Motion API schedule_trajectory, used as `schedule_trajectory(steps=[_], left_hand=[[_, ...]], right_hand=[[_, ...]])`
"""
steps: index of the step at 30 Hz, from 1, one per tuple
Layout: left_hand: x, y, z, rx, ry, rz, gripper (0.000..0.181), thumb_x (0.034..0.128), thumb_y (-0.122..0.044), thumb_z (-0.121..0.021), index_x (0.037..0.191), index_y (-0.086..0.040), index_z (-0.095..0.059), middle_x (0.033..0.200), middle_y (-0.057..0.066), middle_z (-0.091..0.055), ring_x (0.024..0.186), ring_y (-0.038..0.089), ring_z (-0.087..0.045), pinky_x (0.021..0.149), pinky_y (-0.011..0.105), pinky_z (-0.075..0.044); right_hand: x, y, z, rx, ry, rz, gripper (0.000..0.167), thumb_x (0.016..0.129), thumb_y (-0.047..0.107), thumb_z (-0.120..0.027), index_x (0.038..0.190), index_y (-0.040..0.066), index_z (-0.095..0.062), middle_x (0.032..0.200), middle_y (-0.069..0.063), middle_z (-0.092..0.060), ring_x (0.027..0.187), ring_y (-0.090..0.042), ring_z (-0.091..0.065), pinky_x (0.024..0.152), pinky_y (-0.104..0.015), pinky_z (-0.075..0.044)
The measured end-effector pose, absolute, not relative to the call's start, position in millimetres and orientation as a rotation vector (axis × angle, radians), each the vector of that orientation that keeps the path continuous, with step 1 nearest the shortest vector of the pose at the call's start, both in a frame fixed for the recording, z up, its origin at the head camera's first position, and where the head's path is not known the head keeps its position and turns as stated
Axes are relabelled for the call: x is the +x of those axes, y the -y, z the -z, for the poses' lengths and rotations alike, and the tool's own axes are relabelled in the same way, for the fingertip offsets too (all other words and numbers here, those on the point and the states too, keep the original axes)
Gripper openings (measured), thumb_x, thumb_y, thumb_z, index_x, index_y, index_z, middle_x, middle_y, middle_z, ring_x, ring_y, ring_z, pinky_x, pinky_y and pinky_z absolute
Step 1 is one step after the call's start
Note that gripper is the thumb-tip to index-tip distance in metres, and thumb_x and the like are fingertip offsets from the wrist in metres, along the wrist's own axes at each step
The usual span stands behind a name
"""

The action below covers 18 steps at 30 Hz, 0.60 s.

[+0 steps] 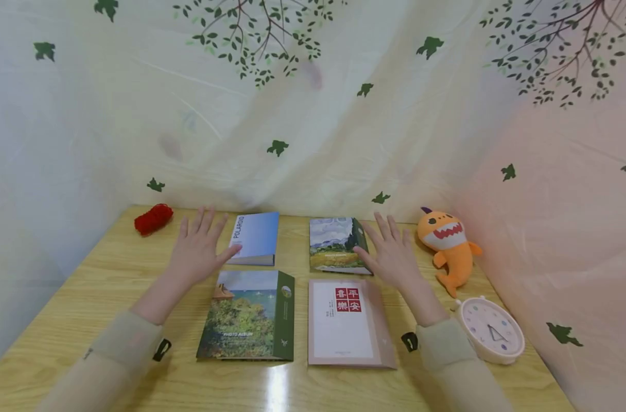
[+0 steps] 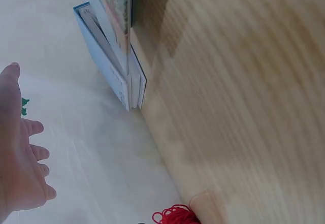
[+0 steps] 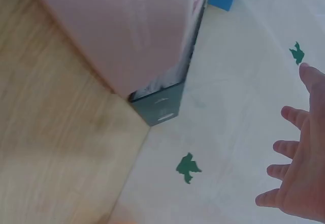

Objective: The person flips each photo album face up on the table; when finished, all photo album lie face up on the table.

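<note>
With fingers spread, my left hand (image 1: 197, 252) is held above the table beside the blue POLAROID album (image 1: 261, 234), its thumb overlapping that album in the head view. My right hand (image 1: 394, 260), also spread, hovers by the album with a painted field landscape (image 1: 331, 252). Neither hand holds anything; both wrist views show the left hand (image 2: 20, 168) and right hand (image 3: 304, 163) raised off the table. Nearer to me lie a green-spined PHOTO ALBUM (image 1: 246, 320) and a pink album with a white cover panel and red character squares (image 1: 339, 337).
A bundle of red yarn (image 1: 154, 220) lies at the table's back left. On the right are an orange shark plush (image 1: 454, 254) and a white round clock (image 1: 490, 329). Pale curtains with leaf prints (image 1: 313, 143) enclose the wooden table (image 1: 102, 286) at the back and sides.
</note>
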<state>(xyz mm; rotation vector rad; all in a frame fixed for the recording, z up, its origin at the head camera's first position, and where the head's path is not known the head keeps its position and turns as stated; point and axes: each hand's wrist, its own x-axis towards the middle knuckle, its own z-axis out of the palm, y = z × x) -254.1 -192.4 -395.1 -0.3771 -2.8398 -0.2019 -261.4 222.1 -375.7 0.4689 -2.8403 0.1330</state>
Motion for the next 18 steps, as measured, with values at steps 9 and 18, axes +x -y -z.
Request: schedule_trajectory(steps=[9,18], left_hand=[[-272,191,379,-0.383,2.818,0.155,0.084,0.091,-0.063,-0.042,0.151,-0.007,-0.022,0.158,0.018,-0.001,0.144,0.031,0.009,0.113,0.059,0.001],[-291,182,379,-0.455,2.858,0.103,0.084,0.0926,-0.064,-0.037,0.152,-0.008,-0.014,0.157,0.016,0.006,0.143,0.03,0.015,0.114,0.055,0.003]], right_hand=[[-273,-196,350,0.574,2.821,-0.14,0.07,0.092,0.065,-0.036,0.15,0.027,-0.026,0.16,-0.007,-0.004,0.145,-0.031,0.004,0.11,-0.065,-0.002],[-295,-152,343,0.709,2.887,-0.132,0.071,0.093,0.065,-0.034,0.152,0.032,-0.013,0.159,-0.002,0.006,0.145,-0.026,0.011,0.113,-0.06,0.0]])
